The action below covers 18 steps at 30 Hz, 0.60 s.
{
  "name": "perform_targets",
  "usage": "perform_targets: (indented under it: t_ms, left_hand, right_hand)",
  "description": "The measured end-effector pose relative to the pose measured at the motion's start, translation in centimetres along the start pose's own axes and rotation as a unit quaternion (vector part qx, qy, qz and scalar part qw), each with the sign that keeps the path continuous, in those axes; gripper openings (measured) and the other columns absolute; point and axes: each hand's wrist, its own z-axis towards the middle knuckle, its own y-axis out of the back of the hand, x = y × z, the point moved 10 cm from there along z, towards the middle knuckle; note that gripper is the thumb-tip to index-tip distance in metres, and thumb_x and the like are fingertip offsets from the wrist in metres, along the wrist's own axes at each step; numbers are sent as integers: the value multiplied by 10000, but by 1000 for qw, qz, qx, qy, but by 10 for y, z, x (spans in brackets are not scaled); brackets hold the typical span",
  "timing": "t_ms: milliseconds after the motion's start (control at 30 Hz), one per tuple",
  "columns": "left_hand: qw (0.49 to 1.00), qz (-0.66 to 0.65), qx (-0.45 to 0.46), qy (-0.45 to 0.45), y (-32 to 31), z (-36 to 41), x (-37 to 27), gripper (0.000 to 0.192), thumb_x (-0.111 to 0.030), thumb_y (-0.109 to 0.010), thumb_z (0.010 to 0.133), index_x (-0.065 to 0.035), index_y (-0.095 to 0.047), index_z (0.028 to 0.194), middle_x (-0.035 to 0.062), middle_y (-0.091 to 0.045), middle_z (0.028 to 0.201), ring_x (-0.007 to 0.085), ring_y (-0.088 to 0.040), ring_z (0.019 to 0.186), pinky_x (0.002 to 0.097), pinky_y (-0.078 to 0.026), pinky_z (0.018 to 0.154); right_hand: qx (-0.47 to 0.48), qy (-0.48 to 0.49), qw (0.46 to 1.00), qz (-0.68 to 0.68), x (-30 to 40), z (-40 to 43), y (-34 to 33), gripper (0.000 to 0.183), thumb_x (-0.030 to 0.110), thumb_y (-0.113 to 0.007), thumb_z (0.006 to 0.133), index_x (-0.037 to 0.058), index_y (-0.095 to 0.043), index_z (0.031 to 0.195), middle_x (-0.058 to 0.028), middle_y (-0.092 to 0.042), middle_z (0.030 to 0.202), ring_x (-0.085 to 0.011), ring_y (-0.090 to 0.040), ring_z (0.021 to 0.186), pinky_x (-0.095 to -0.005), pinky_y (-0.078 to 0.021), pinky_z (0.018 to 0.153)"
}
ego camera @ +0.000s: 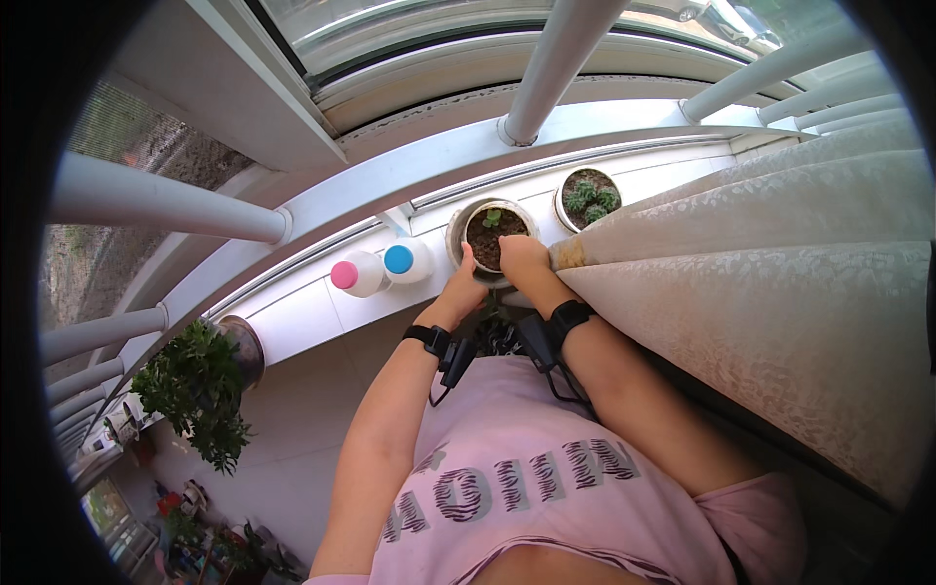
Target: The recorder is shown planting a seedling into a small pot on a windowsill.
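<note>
A small round flower pot (528,219) of brown soil (488,240) holds a green seedling (491,217). It sits within a wider, pale grey round container (455,232) on the white tiled window sill. My left hand (461,291) grips the near left side, its thumb up against the rim and its other fingers partly hidden below. Curled over the near right rim is my right hand (523,262), with the thumb side at the soil's edge. Its fingertips are hidden from view.
A cactus pot (589,199) stands to the right, beside the pale curtain (746,292). Two bottles, one pink-capped (358,273) and one blue-capped (408,259), stand left. A leafy potted plant (194,391) is farther left. White window bars (559,66) rise behind the sill.
</note>
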Motion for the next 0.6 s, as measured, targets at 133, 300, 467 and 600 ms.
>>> perform_targets:
  t_ms: [133, 300, 467, 600]
  left_hand:
    - [1000, -7, 1, 0, 1, 2, 4, 913, 71, -420, 708, -202, 143, 1372, 109, -146, 1444, 198, -420, 1140, 262, -471, 675]
    - [1000, 5, 0, 3, 0, 1, 4, 912, 68, -415, 712, -208, 154, 1368, 88, -155, 1445, 184, -429, 1121, 267, -473, 680]
    - [1000, 4, 3, 8, -2, -1, 1, 912, 65, -413, 717, -214, 166, 1364, 72, -162, 1446, 172, -434, 1106, 274, -469, 701]
    - [1000, -2, 6, 3, -1, -1, 2, 910, 61, -413, 720, -213, 170, 1363, 66, -156, 1448, 170, -437, 1099, 272, -467, 708]
  right_hand:
    - [19, -12, 1000, 0, 2, 1, -5, 231, 130, -439, 825, 79, -609, 973, -124, -621, 911, -291, -596, 871, -405, -478, 735]
    - [13, -18, 999, 34, -8, 2, -10, 445, 96, -457, 782, 204, -495, 1212, -100, -593, 1031, -277, -566, 950, -385, -470, 773]
    - [6, -8, 998, 57, -11, 0, -7, 444, 89, -456, 775, 198, -507, 1202, -106, -590, 1047, -270, -567, 952, -373, -467, 783]
    - [16, 18, 996, 91, -7, -9, -3, 432, 91, -459, 777, 199, -519, 1191, -106, -590, 1045, -271, -569, 948, -370, -465, 784]
